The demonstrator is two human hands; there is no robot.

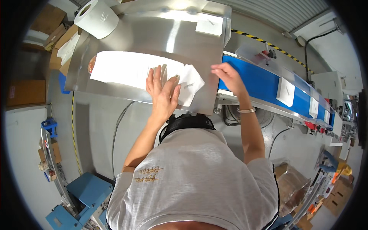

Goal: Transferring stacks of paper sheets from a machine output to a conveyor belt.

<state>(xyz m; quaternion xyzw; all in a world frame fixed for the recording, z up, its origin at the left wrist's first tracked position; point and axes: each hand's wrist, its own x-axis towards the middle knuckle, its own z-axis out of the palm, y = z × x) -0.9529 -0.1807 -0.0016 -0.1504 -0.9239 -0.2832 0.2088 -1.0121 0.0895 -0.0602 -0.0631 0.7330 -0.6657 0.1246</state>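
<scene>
On the steel table (199,50) lies a long row of white flat packets (122,69), overlapping closely, with dark print on the one at the right end. My left hand (163,92) rests on the row near that end, fingers spread and touching the packets. My right hand (230,78) is raised between the table's right edge and a blue conveyor belt (251,74). Its fingers are bent loosely to the left, and nothing shows in them. Several white packets, one a nearby white packet (286,92), stand spaced out along the belt.
A white paper roll (97,19) stands at the table's far left, next to an open cardboard box (63,50). A loose white packet (209,26) lies at the far right of the table. Part of a reddish round thing (91,64) shows at the row's left end. A clear guard (285,68) borders the belt.
</scene>
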